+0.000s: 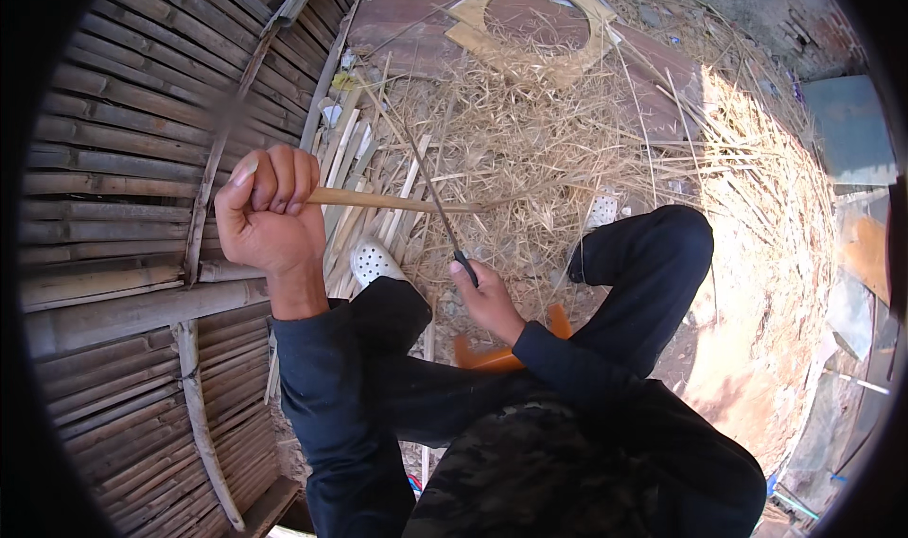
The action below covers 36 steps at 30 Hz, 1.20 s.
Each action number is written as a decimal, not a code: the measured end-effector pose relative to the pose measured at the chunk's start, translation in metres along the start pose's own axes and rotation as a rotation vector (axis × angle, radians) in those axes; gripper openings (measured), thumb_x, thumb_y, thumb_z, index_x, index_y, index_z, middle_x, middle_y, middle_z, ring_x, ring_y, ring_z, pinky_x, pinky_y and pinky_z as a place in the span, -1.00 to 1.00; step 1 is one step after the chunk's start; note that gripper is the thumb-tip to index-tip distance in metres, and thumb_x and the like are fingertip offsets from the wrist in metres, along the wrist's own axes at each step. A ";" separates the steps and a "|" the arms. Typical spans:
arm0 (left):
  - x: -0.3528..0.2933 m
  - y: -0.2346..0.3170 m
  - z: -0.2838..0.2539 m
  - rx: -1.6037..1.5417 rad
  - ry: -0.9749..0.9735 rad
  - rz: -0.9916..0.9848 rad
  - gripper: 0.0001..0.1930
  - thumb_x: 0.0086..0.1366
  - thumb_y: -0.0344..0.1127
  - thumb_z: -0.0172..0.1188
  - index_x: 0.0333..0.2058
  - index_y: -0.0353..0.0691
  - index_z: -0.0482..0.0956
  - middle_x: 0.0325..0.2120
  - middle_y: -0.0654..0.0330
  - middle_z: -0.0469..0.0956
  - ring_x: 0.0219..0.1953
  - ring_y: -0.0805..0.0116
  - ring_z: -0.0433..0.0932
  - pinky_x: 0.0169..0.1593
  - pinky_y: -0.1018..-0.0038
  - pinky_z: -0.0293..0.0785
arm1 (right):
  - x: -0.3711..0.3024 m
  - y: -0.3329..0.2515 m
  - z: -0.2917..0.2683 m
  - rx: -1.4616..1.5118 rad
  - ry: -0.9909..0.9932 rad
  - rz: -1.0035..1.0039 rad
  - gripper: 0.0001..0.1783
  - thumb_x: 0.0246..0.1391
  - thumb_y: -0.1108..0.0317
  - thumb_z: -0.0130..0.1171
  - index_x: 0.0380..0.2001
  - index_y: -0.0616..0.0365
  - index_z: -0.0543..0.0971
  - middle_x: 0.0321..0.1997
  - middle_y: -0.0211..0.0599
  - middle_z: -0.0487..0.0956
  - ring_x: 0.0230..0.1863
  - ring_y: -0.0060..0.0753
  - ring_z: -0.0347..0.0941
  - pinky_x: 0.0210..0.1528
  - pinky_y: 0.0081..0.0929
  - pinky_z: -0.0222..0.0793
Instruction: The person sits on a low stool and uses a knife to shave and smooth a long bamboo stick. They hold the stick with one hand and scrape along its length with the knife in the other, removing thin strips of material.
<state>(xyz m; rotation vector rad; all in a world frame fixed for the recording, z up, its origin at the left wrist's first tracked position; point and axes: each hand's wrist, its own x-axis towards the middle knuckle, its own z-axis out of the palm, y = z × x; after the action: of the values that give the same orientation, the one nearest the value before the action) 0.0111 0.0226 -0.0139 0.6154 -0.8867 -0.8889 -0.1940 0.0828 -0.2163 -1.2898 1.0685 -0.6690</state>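
Note:
My left hand (270, 212) is closed in a fist around a thin bamboo strip (397, 200) that runs out to the right. My right hand (484, 295) grips the dark handle of a long narrow knife (433, 198). The blade rises up and to the left and crosses the strip near its free end. I sit with my legs in dark trousers and white perforated shoes (375, 261), just under the hands. More split bamboo strips (352, 174) lie fanned on the ground behind the strip.
A woven bamboo panel (123, 207) fills the left side. Dry straw and shavings (567, 122) cover the ground ahead. A flat board with a round cut-out (478, 13) lies at the back. Under me shows an orange stool (492, 354).

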 end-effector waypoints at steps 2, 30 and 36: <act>-0.004 -0.002 0.008 -0.007 0.032 0.032 -0.64 0.16 -0.21 -0.12 -0.75 -0.04 0.02 -0.80 0.35 0.00 -0.72 0.52 -0.05 -0.54 0.51 -0.07 | -0.004 -0.054 0.011 0.031 -0.051 -0.093 -0.45 0.29 -0.04 -0.07 -0.41 0.33 0.48 -0.68 -0.14 0.36 -0.63 -0.23 0.25 -0.45 -0.33 0.26; 0.042 -0.016 0.020 0.205 0.977 0.142 -0.63 0.21 -0.20 -0.07 -0.70 0.02 -0.02 -0.77 0.41 -0.05 -0.69 0.50 -0.14 -0.56 0.49 -0.14 | 0.024 -0.058 0.089 0.223 0.024 -0.252 -0.38 0.33 -0.06 -0.16 -0.59 0.32 0.37 -0.71 -0.33 0.28 -0.59 -0.49 0.15 -0.48 -0.37 0.20; 0.045 -0.019 0.039 0.174 0.921 0.135 -0.65 0.22 -0.20 -0.08 -0.68 0.01 0.01 -0.75 0.42 -0.03 -0.67 0.53 -0.10 -0.54 0.51 -0.14 | 0.038 0.167 0.038 0.083 0.291 0.538 -0.30 0.25 -0.25 -0.19 -0.60 0.19 0.47 -0.76 -0.32 0.37 -0.73 -0.37 0.32 -0.63 -0.32 0.23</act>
<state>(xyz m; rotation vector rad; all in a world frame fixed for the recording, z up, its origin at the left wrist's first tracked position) -0.0145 -0.0296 0.0086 0.9874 -0.1602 -0.3238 -0.1717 0.0994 -0.3898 -0.7905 1.5344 -0.4873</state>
